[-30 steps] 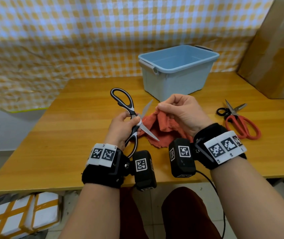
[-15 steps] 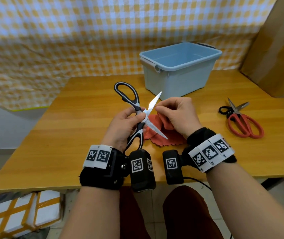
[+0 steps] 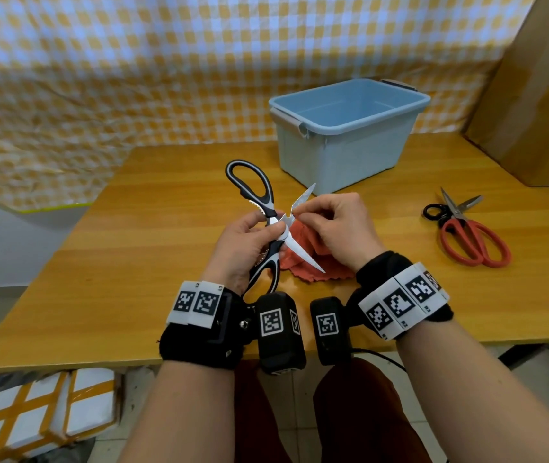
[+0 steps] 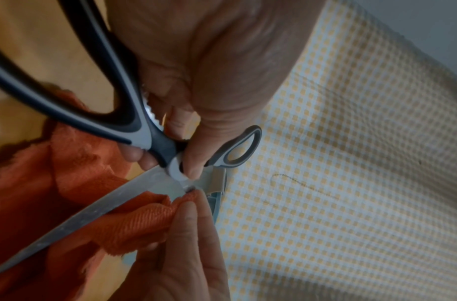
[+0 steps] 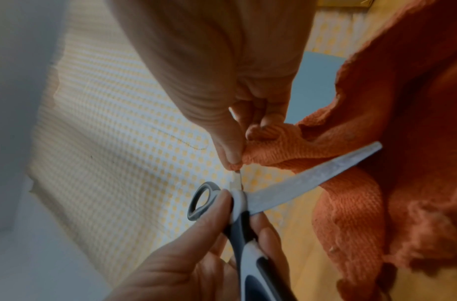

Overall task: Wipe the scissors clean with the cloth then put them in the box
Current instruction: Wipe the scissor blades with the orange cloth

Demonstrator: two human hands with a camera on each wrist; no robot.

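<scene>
Black-and-grey scissors (image 3: 268, 208) are held up over the table with their blades spread wide. My left hand (image 3: 249, 238) grips them at the pivot, thumb on the round joint (image 4: 177, 169). My right hand (image 3: 329, 222) pinches a fold of the orange-red cloth (image 3: 303, 248) round the upper blade, close to the pivot; the cloth (image 5: 351, 193) hangs down behind the lower blade (image 5: 312, 177). A light blue box (image 3: 349, 128) stands open behind the hands, its inside bare.
Red-handled scissors (image 3: 470, 235) lie on the wooden table (image 3: 132, 262) to the right. A brown cardboard sheet (image 3: 533, 95) leans at the far right. A yellow checked cloth (image 3: 132, 78) covers the wall behind. White boxes (image 3: 32, 416) sit on the floor at lower left.
The scissors have risen and tilted more upright with the blades wider apart. My right hand has brought the cloth up from the table to the upper blade near the pivot.
</scene>
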